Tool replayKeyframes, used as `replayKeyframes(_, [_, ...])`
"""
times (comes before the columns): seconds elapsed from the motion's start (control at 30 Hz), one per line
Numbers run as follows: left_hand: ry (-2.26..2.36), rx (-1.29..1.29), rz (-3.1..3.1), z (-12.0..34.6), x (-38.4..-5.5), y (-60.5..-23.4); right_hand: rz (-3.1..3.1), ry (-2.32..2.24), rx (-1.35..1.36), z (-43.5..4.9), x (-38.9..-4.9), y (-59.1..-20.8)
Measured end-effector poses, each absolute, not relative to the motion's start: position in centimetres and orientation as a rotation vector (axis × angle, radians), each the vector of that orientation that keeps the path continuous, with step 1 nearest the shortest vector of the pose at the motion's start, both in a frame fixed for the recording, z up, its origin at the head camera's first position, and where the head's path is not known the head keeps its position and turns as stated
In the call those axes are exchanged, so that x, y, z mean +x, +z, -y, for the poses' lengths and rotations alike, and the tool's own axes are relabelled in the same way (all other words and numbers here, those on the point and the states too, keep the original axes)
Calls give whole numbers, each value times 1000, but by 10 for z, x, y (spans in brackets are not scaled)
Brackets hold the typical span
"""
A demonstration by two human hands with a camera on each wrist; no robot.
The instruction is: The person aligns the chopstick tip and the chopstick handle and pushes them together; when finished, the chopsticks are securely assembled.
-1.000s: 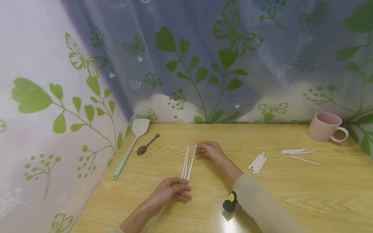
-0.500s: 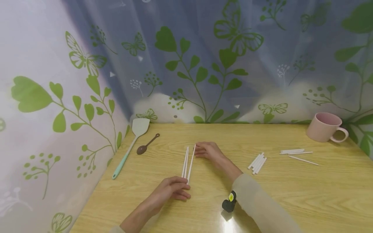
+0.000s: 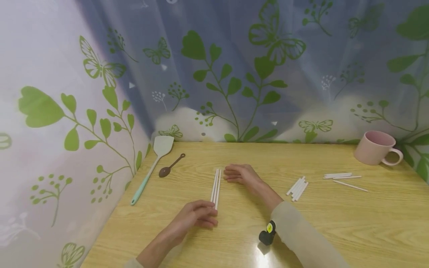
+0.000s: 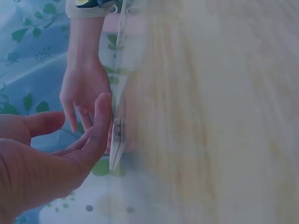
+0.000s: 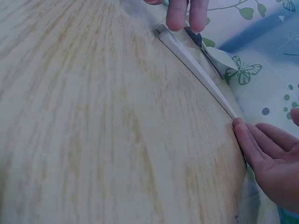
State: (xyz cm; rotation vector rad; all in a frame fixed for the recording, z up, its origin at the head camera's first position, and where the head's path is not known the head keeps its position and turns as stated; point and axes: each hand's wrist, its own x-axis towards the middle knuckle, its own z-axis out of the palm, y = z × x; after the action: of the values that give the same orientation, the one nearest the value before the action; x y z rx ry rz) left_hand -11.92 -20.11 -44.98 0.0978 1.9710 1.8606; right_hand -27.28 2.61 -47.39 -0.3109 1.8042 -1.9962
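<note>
Three long thin white sticks (image 3: 216, 188) lie side by side on the table in the head view, close together and nearly parallel. My left hand (image 3: 194, 217) is at their near ends, its fingertips over or against them; in the left wrist view its thumb stands apart from the fingers. Close to the right of the far ends is my right hand (image 3: 244, 176), its fingers extended and holding nothing. In the right wrist view the sticks (image 5: 196, 70) appear end-on in one row, and fingertips of the right hand (image 5: 275, 154) are at their far end; contact is unclear there.
A bundle of short white sticks (image 3: 297, 188) lies to the right, with several thinner white sticks (image 3: 342, 176) beyond it. At the back right stands a pink mug (image 3: 375, 149). A spatula (image 3: 152, 171) and a brown spoon (image 3: 171, 165) lie at the left, near the patterned curtain.
The rightmost long stick has swung left at its far end, closing the gap to the other two. The right hand's fingertips now stand apart from it. The head view has shifted slightly.
</note>
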Motion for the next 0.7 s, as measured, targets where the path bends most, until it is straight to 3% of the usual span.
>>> replayKeyframes(0.4, [1861, 151, -1984, 188, -132, -451, -1639, -1947, -407, -37, -263, -473])
replayKeyframes(0.7, [1843, 246, -2056, 161, -154, -440, -1638, -1980, -515, -105, -256, -465])
